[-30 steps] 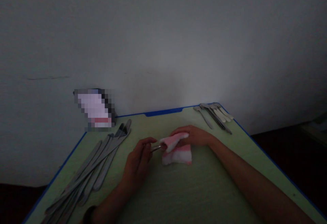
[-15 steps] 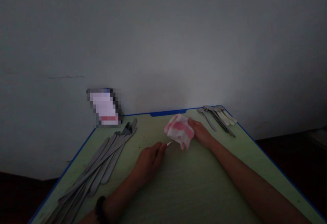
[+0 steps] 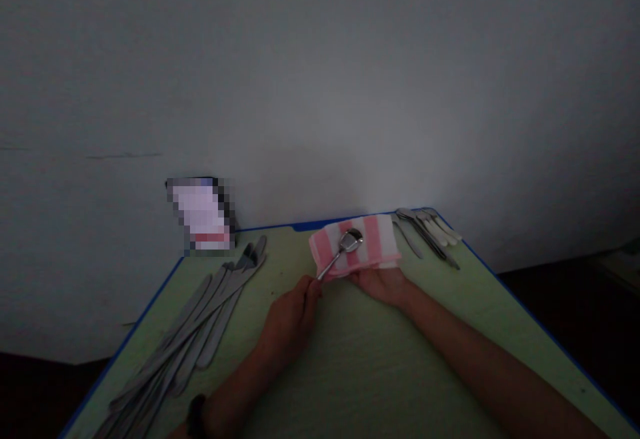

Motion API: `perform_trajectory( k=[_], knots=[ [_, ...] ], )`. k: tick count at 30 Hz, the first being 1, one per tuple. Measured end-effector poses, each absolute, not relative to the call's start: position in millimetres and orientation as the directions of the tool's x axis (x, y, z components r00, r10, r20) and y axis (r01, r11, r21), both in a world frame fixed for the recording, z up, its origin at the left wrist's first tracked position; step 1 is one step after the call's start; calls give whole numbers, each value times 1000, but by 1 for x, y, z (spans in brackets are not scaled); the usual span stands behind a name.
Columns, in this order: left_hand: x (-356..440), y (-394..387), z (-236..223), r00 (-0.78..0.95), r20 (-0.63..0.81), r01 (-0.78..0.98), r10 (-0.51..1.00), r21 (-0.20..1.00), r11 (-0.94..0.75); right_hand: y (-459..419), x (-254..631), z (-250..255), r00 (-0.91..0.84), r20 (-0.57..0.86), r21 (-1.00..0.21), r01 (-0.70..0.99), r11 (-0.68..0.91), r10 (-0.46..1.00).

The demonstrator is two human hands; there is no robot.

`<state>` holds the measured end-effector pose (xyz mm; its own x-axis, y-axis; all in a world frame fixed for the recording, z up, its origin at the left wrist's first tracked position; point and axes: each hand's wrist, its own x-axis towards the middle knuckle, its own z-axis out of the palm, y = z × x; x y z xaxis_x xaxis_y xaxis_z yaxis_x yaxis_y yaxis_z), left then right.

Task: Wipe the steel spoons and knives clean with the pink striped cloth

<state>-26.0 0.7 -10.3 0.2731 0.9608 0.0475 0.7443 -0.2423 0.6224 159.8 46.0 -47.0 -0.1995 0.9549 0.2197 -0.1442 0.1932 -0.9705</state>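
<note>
My left hand [image 3: 291, 313] is closed round the handle end of a metal spoon [image 3: 331, 265]. The spoon's bowl points away and to the right, over a pink-and-white striped cloth [image 3: 373, 242]. Spread out, the cloth rests on my right hand [image 3: 384, 285], which supports it from below with the palm turned up. Most of the right fingers are hidden under the cloth. Whether the spoon's bowl touches the fabric is hard to tell.
Several table knives [image 3: 193, 322] lie in an overlapping pile on the left of the green table [image 3: 350, 372]. More cutlery [image 3: 430, 232], some with white handles, lies at the back right. A blurred phone [image 3: 203, 215] leans against the wall [image 3: 320, 92].
The cloth, bunched round the spoon's bowl before, is now spread flat, and the bowl is uncovered. My right hand has turned palm up beneath the cloth. The left hand keeps its hold.
</note>
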Motion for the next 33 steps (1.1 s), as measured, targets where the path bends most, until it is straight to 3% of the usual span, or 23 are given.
perform_trajectory(
  k=[2,5,9,13,17,21,25,29,33],
  knots=[
    [-26,0,-10,270,54,731,961,638,-241,43,161,-43,-189,133,-933,-356,58,973],
    [-28,-1,-10,250,92,683,964,688,-243,42,158,-38,-188,-42,-768,-622,-152,981],
    [-30,-1,-9,219,128,622,967,746,-240,46,158,-36,-103,-106,-704,-695,-148,989],
    [-29,1,-8,235,98,663,967,712,-233,50,167,-39,-88,-105,-665,-735,-136,991],
    [-26,1,-11,292,43,753,956,606,-257,47,168,-41,-85,37,-823,-568,-18,996],
    [-25,-1,-16,375,-42,828,926,464,-315,44,160,-38,-52,30,-888,-459,3,998],
    [-29,-1,-17,417,-28,793,909,500,-348,40,159,-35,-7,125,-980,-156,122,992],
    [-32,0,-16,448,16,759,894,522,-389,36,160,-32,53,170,-982,90,165,984],
    [-25,-6,-20,511,-14,796,859,383,-468,32,157,-28,227,212,-956,250,153,951]
  ],
)
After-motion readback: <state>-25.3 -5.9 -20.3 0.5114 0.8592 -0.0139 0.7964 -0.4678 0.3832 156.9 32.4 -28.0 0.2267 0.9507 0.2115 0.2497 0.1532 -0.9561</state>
